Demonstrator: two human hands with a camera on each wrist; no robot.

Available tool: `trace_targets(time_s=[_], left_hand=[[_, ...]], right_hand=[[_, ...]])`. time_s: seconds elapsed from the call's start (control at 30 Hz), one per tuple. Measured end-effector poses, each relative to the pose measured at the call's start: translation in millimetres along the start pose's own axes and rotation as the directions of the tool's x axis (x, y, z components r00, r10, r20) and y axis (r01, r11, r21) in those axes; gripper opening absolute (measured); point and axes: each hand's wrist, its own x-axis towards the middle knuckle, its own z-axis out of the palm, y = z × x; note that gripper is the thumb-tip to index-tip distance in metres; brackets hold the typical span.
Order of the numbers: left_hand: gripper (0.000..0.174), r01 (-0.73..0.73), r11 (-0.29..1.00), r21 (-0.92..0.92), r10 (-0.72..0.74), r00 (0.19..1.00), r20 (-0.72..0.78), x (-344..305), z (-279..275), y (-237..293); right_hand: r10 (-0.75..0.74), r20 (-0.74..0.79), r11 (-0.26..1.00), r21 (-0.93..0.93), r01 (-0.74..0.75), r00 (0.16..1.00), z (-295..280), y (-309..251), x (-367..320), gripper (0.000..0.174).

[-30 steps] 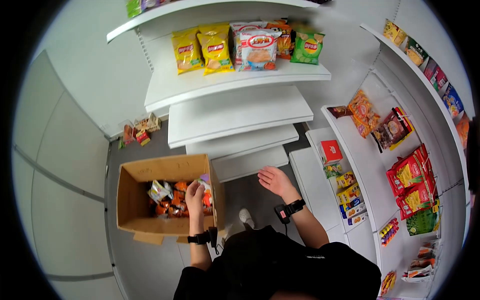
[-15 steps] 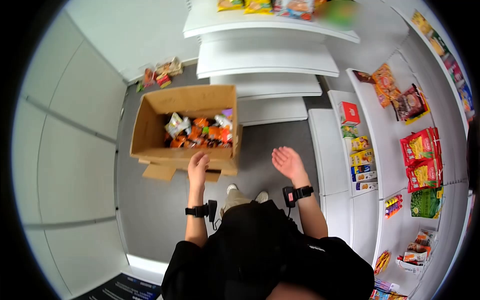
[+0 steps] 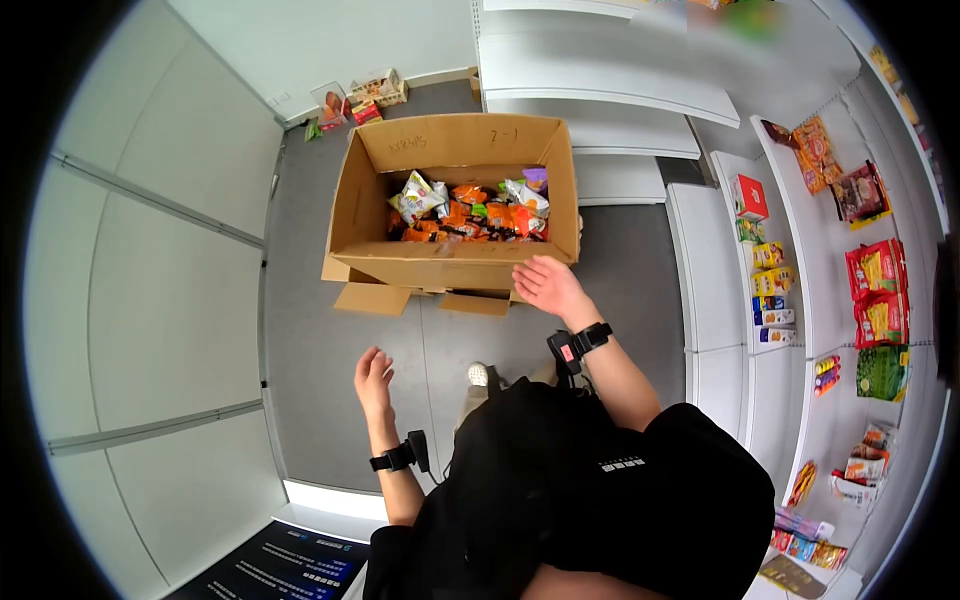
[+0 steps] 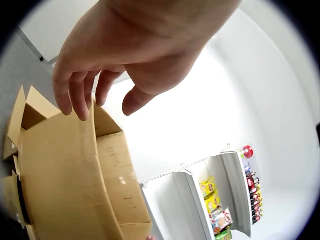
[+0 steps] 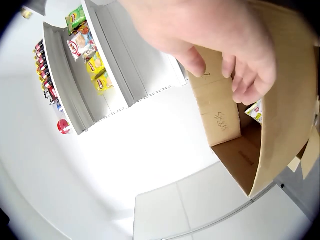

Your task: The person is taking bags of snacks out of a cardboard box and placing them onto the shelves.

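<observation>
An open cardboard box stands on the floor in the head view, with several snack packets inside. The right hand is at the box's near right edge, fingers relaxed and holding nothing; whether it touches the cardboard, I cannot tell. Lower left of the box, the left hand hangs above the floor, empty, with its fingers loosely bent. In the left wrist view the left hand has its fingers apart, the box behind them. The right wrist view has the right hand in front of the box.
White shelves rise behind the box, and more shelves with snacks line the right side. A few packages lie by the back wall. White panels stand on the left, and a dark printed board is at the lower left.
The view has tilted down and turned left, so the box appears farther right. The left hand has moved away from the box to its lower left; the right hand is now at its near edge.
</observation>
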Motion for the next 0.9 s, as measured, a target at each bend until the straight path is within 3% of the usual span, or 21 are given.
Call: trace_targets(time_s=[0.13,0.2,0.5,0.6,0.77,0.9], left_hand=[[0.04,0.111,0.994,-0.007,-0.111,0.994,-0.001,31,-42,-2],[0.042,0.083,0.996,0.025,-0.085,0.994,0.068,49,-41,5],[0.045,-0.043,0.997,0.064,0.023,0.958,0.287,139,38,67],[0.044,0.001,0.999,0.055,-0.02,0.936,0.351,167,53,98],[0.043,-0.064,0.979,0.195,-0.013,0.929,0.369,227,77,140],[0.045,0.034,0.98,0.194,-0.12,0.884,0.451,274,107,156]], right_hand=[[-0.023,-0.034,0.998,0.057,0.025,0.999,16,25,12,0.035],[-0.046,-0.051,0.995,0.084,0.05,0.998,16,28,16,0.035],[-0.077,-0.109,0.982,0.163,0.094,0.991,14,9,53,0.047],[-0.044,-0.135,0.975,0.212,0.073,0.99,10,5,81,0.047],[-0.03,-0.087,0.975,0.219,0.048,0.996,10,4,99,0.05],[0.019,-0.08,0.981,0.194,-0.003,0.997,0,-1,102,0.045]])
